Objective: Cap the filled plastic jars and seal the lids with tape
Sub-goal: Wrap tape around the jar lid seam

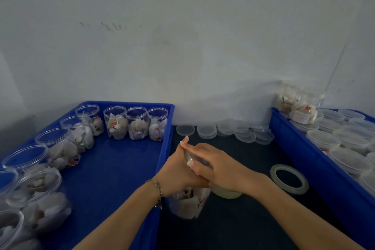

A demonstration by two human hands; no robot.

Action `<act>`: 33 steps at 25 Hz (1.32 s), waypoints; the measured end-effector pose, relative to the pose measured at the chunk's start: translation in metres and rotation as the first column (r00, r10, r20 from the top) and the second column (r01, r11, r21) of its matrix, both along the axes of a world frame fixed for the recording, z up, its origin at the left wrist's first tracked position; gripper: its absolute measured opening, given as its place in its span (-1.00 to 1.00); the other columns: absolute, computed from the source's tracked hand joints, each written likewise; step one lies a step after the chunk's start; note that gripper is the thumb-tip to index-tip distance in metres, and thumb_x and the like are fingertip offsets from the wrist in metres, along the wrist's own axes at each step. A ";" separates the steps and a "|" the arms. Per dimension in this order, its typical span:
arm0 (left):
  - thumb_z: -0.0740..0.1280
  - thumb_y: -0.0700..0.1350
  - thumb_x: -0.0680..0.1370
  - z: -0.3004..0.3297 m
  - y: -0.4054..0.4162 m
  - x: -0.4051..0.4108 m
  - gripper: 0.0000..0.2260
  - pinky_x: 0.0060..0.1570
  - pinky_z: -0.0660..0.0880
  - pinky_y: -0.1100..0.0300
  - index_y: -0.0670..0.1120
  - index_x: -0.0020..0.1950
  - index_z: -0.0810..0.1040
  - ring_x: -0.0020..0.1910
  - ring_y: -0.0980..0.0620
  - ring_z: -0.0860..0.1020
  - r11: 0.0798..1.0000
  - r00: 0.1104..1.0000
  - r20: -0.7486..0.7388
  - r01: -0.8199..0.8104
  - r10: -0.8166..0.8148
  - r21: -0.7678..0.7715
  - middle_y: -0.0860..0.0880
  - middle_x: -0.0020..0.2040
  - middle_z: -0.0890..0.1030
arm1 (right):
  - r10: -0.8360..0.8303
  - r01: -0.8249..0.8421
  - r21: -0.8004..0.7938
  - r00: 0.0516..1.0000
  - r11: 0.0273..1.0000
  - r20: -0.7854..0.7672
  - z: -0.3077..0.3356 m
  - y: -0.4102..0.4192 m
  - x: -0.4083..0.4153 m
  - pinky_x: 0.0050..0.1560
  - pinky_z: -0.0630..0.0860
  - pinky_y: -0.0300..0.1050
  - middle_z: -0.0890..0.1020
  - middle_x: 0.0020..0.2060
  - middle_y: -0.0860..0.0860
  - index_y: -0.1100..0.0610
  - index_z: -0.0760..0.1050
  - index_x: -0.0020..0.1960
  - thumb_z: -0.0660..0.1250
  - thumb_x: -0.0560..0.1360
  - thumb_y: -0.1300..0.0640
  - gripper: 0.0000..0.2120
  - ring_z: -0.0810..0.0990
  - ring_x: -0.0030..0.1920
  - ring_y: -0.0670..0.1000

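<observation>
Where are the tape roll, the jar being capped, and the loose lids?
tape roll [289,181], head view, on its front band.
jar [188,203], head view, on its clear wall.
loose lids [207,131], head view, on one lid's top.

The left tray [113,168] and the right tray [304,160] are bright blue. The bench [233,229] between them is very dark. The jars [136,123] are clear, with pale, off-white contents bearing small red-orange tags. The tape roll [289,178] is translucent, faintly yellowish. The wall [182,46] is white.
</observation>
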State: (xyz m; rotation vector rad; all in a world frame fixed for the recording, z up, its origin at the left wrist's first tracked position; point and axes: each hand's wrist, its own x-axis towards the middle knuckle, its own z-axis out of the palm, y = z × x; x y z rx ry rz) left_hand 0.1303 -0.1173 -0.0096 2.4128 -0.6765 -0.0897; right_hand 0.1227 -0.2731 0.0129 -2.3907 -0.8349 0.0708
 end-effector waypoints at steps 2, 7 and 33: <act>0.12 0.16 0.53 0.001 -0.006 0.001 -0.47 0.48 -0.17 -0.10 0.02 0.46 0.17 0.41 0.07 0.26 0.814 0.941 0.282 -0.014 -0.185 0.580 0.05 0.38 0.38 | -0.061 0.061 0.006 0.993 0.998 0.101 -0.004 0.007 -0.004 0.18 0.40 -0.16 0.42 0.15 -0.10 -0.34 0.04 0.46 0.04 0.59 -0.18 -0.54 0.43 0.10 -0.12; 0.26 0.29 0.42 -0.011 -0.006 0.005 -0.42 0.40 0.20 0.00 0.11 0.37 0.28 0.30 0.06 0.30 0.931 0.960 0.260 0.000 -0.102 0.366 0.11 0.31 0.37 | -0.116 0.158 -0.234 0.976 0.959 0.183 -0.015 0.005 -0.003 0.09 0.37 -0.14 0.40 0.30 -0.10 -0.41 -0.18 0.44 -0.14 0.49 -0.39 -0.46 0.47 0.22 -0.02; 0.35 0.11 0.49 0.004 -0.003 -0.013 -0.50 0.23 0.39 0.26 0.15 0.41 0.33 0.13 0.29 0.41 0.999 0.988 0.154 -0.019 0.014 0.030 0.09 0.23 0.49 | -0.328 0.331 -0.335 0.942 0.882 0.066 -0.079 -0.082 -0.048 -0.15 0.44 -0.30 0.55 -0.22 -0.11 -0.16 0.30 -0.12 0.19 0.51 -0.20 -0.85 0.52 -0.20 -0.20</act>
